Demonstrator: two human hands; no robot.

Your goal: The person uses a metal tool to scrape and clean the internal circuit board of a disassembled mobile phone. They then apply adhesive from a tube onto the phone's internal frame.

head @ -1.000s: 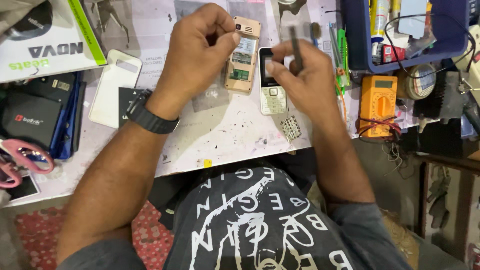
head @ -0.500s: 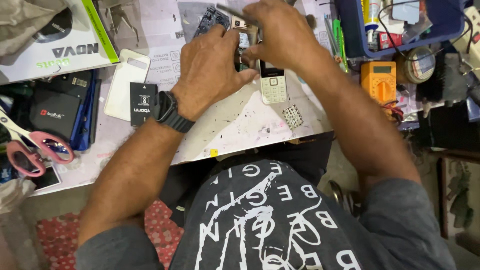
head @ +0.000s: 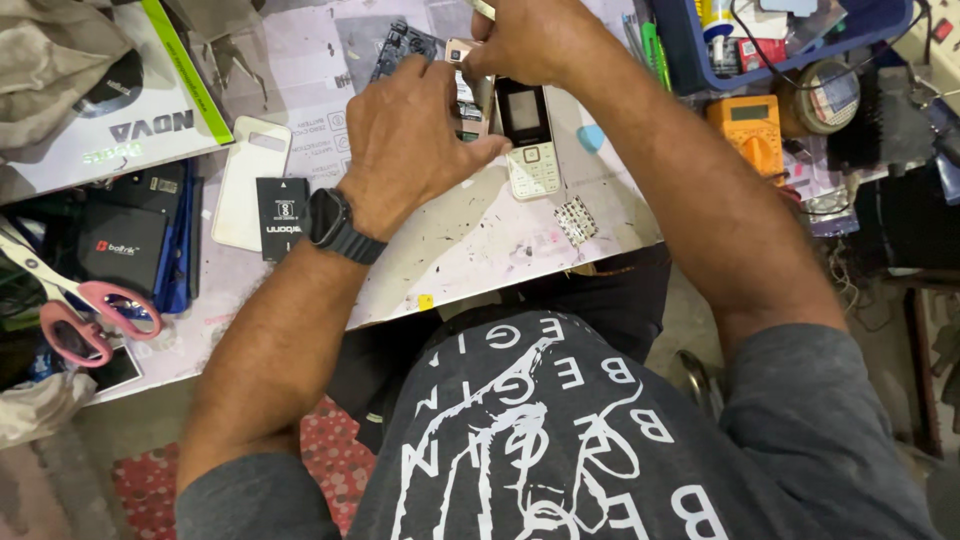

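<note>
My left hand (head: 415,140), with a black watch on its wrist, presses its fingers around a gold-coloured opened phone body with a bare circuit board (head: 463,100) lying on the white worktop (head: 470,250). My right hand (head: 530,40) is closed just above it, gripping a thin tool (head: 483,8) whose pale end sticks out at the top edge. A white keypad phone front with a dark screen (head: 527,140) lies right beside the board, partly under my right hand. A small silvery keypad sheet (head: 576,220) lies near the table's front edge.
A white back cover (head: 250,180) and a black battery (head: 283,215) lie at the left, with pink-handled scissors (head: 80,310) beyond. An orange multimeter (head: 750,125), a blue tray (head: 690,50) of supplies and a blue pick (head: 590,137) sit at the right.
Both hands have come down from mid-air to the table. The opened phone body now rests beside the keypad phone, and my right hand has closed in over its top end.
</note>
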